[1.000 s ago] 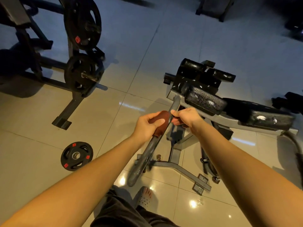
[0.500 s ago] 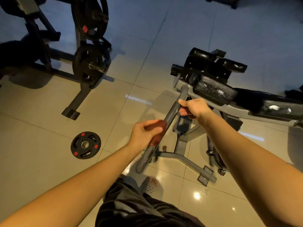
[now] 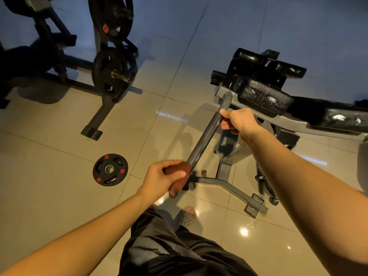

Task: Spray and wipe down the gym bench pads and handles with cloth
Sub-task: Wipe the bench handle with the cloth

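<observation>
Cloth (image 3: 179,177), reddish-brown, sits wrapped round the low near end of the bench handle (image 3: 206,139). Left hand (image 3: 159,181) is curled tight round it, thumb lying along the top. The handle is a dark bar running diagonally up and right to the bench. Right hand (image 3: 240,121) grips the bare bar near its top end with fingers closed round it, well apart from the left. The bar's dark tip shows just below the cloth. Black bench pad (image 3: 264,97), speckled with shiny spots, lies just beyond the right hand. A longer pad (image 3: 338,118) is cut off at the right edge. Roller pads (image 3: 253,56) behind are dim. Grey bench frame (image 3: 231,185) stands on the tiled floor (image 3: 49,176). A loose weight plate (image 3: 110,169) lies flat left of the left hand. Plate rack (image 3: 99,114) at upper left holds two black plates, the top one cut off and blurred. A slippered foot (image 3: 188,216) and dark trousers (image 3: 169,248) show at the bottom.
</observation>
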The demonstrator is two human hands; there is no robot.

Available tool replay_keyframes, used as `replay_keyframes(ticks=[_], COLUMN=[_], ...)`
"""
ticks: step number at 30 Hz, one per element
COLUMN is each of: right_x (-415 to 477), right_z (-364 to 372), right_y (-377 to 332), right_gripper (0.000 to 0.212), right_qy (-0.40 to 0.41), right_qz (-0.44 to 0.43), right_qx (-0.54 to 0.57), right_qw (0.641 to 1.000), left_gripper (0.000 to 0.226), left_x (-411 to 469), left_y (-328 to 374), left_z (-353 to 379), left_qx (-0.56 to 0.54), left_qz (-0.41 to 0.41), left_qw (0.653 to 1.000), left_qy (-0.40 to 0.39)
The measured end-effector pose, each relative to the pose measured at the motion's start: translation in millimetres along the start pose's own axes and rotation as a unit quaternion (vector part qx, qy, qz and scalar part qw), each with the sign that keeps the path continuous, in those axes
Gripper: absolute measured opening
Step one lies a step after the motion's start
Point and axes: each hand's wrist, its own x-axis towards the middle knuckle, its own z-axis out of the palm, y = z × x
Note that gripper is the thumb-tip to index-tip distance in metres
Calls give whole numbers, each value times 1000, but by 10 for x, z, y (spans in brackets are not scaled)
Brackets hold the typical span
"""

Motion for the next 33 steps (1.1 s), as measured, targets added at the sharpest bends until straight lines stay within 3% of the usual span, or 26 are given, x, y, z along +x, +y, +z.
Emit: replay_keyframes(ticks=[5, 10, 16, 21, 27, 33], right_x=[-88, -167, -396, -1287, -1756, -1939], right_z=[-52, -7, 204, 496, 862, 1248], right_y=[19, 61, 419, 1121, 1441, 1511], right_gripper=[21, 28, 33, 14, 19, 10], right_qy=[12, 36, 105, 76, 105, 113], right_qz=[-2, -1, -15, 1, -1, -33], right_qx=[15, 45, 61, 77, 118, 165], right_qw=[1000, 998, 992, 994, 987, 979], left_gripper=[43, 40, 39, 56, 33, 41], left_x=[189, -261, -210, -49, 71, -106], left_y=[190, -238, -66, 60, 164, 131], left_z=[242, -54, -154, -160, -77, -244], left_qx=[6, 56, 105, 126, 147, 200], left_qz=[54, 10, -7, -17, 26, 37], left_qw=[999, 998, 993, 987, 984, 977], left_qy=[-1, -13, -60, -100, -97, -59])
